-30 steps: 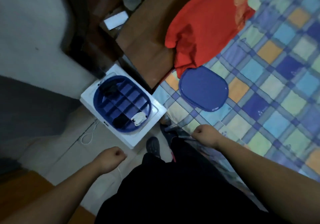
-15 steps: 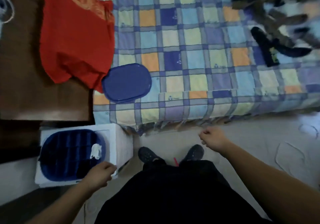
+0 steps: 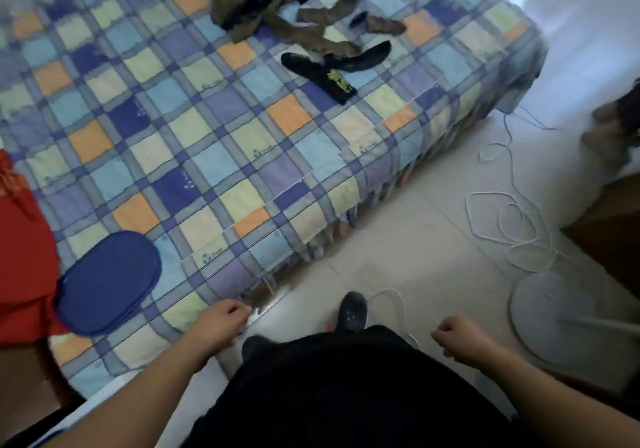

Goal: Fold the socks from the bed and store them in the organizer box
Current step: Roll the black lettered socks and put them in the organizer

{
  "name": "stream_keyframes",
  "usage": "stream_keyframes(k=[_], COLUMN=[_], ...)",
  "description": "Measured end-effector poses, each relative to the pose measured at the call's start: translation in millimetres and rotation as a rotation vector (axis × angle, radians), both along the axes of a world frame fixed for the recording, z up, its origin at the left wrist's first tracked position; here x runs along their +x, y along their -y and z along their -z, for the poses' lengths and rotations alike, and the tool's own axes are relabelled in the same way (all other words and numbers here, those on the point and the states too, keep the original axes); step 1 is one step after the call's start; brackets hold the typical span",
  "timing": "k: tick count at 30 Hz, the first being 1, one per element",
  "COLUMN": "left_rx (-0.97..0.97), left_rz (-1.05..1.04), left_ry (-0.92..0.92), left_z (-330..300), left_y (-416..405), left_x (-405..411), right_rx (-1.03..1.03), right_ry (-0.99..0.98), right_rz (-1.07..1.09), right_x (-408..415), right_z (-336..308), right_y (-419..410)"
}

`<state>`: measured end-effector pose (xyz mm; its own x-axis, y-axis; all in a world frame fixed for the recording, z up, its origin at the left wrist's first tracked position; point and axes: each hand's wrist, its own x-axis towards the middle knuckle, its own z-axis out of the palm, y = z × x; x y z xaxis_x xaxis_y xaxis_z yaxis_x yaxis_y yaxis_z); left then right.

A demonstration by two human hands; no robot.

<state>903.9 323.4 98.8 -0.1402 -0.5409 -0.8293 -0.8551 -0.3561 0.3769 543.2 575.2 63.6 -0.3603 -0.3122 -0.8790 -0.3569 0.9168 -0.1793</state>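
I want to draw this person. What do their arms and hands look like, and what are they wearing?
Both arms are bare, with no sleeves showing. The left hand and right hand wear no gloves, rings or watch that I can see. Below them are dark clothes and a dark shoe.

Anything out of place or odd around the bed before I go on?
A loose white cord lies in tangled loops across the floor beside the bed, close to the person's foot: a possible trip hazard. The socks lie in a jumbled heap at the bed's far end. The blue lid lies on the bedspread.
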Motion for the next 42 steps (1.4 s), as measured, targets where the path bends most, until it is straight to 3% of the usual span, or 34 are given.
stream_keyframes(k=[5,10,20,26,29,33,42], left_rx=[-0.073,-0.059,0.005,0.066,0.054,0.02,0.026], left_rz=[0.481,0.652,0.886,0.692,0.534,0.492,0.419], left_ry=[-0.016,0.017,0.176,0.195,0.2,0.125,0.017], left_z=[-22.1,-19.7,2.1,5.1,2.3,-1.9,1.0], left_y=[19.2,38.2,133.2,208.7,240.1,260.9,190.4], left_x=[-117.5,-185.9,-228.9,-276.3,-325.8,-412.8,-612.1], right_rx=[0.041,-0.032,-0.17,-0.188,-0.162,-0.071,0.009], right_ry=[0.028,0.043,-0.077,-0.051,-0.107,-0.148,0.005], right_rz=[0.179,0.337,0.58,0.593,0.658,0.716,0.615], right_x=[-36.9,-75.1,-152.1,-194.8,-212.0,-243.3,-366.8], right_z=[1.9,-0.2,-10.8,-13.5,-13.9,-4.8,-0.5], right_y=[-33.8,-13.5,81.4,119.7,110.4,73.9,12.4])
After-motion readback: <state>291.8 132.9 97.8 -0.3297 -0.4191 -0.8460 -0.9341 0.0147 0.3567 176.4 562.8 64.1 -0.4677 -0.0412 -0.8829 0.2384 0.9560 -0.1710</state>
